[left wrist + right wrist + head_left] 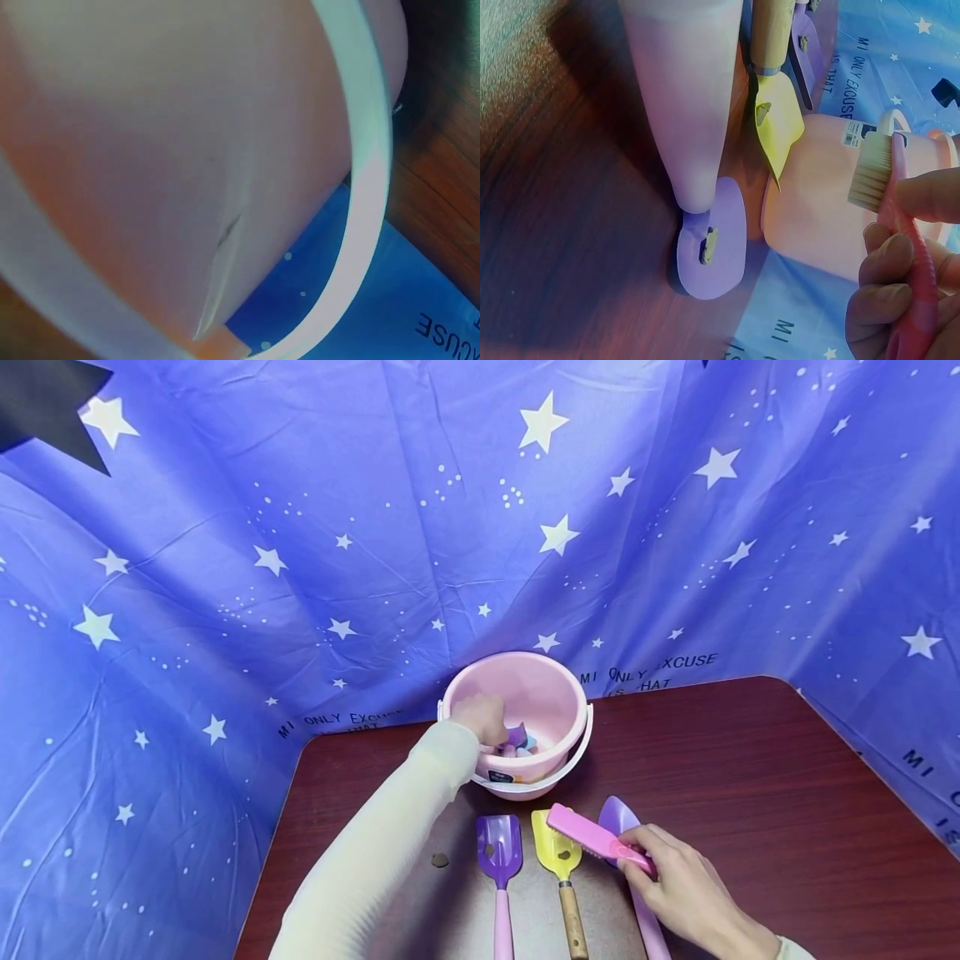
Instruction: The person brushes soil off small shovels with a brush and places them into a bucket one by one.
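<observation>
My right hand grips a pink brush by its handle, thumb along the neck. In the right wrist view its pale bristles face away from the fingers. The brush head overlaps the yellow shovel in the head view. My left hand reaches down over the rim into a pink bucket. Its fingertips are hidden, close to small purple and blue pieces inside; I cannot tell whether it holds one. The left wrist view shows the bucket wall and its white handle.
A purple shovel with a pink handle lies left of the yellow one, and another purple shovel lies under the right hand. Small brown clumps rest on the shovels; another brown clump lies on the table. Blue starry cloth stands behind.
</observation>
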Action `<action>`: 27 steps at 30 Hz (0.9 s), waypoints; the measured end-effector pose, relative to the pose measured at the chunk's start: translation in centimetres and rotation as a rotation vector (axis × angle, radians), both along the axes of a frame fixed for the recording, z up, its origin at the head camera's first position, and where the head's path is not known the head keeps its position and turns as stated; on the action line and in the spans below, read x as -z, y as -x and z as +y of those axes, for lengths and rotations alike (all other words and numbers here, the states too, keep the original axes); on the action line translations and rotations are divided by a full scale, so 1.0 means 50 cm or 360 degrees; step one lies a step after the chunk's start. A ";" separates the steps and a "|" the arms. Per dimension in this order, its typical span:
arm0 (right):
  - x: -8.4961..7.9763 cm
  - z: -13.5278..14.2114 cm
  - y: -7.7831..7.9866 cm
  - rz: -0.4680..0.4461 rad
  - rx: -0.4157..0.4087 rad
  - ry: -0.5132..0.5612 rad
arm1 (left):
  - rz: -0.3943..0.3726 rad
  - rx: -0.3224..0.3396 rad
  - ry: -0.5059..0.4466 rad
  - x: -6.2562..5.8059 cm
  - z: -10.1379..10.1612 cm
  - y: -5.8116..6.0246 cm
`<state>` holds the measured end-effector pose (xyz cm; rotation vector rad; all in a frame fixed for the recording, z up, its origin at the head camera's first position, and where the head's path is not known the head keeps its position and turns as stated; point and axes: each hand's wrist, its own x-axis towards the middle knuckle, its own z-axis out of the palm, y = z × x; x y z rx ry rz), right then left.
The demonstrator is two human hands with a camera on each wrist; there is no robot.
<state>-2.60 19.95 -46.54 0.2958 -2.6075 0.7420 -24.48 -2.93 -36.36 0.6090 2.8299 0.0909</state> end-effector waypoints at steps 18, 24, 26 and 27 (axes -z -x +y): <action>-0.008 0.007 -0.003 0.0043 0.0009 -0.0016 | 0.0184 0.0071 -0.0301 -0.035 -0.041 -0.032; -0.008 0.011 -0.002 0.0025 0.0005 -0.0012 | 0.0304 0.0100 -0.0494 -0.029 -0.060 -0.048; -0.008 0.011 -0.002 0.0021 0.0003 -0.0006 | 0.0324 0.0101 -0.0538 -0.029 -0.065 -0.053; -0.008 0.011 -0.002 0.0022 0.0004 -0.0005 | 0.0330 0.0099 -0.0556 -0.029 -0.067 -0.056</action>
